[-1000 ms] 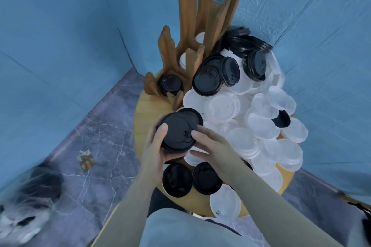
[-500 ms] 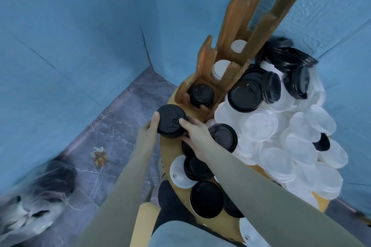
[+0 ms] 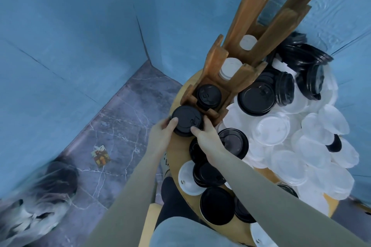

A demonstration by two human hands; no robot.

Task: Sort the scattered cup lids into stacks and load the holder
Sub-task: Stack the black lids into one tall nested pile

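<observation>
Holding a stack of black lids (image 3: 187,120) from both sides, I have my left hand (image 3: 163,134) with the thumb curled over its near left edge and my right hand (image 3: 207,136) pinching its right edge. The stack lies flat, tops facing up, its short axis about vertical, at the front end of the wooden holder (image 3: 236,66), just before the front slot where other black lids (image 3: 208,95) already sit. White lids (image 3: 229,68) fill the slot behind. How many lids I hold I cannot tell; the lower ones are hidden by my fingers. The holder's tall posts are cut off at the top edge. The round wooden table (image 3: 180,146) carries a heap of clear lids (image 3: 281,136) and loose black ones. Blue walls (image 3: 70,36) meet in a corner over a grey marbled floor (image 3: 120,122); the lower left corner is blurred.
</observation>
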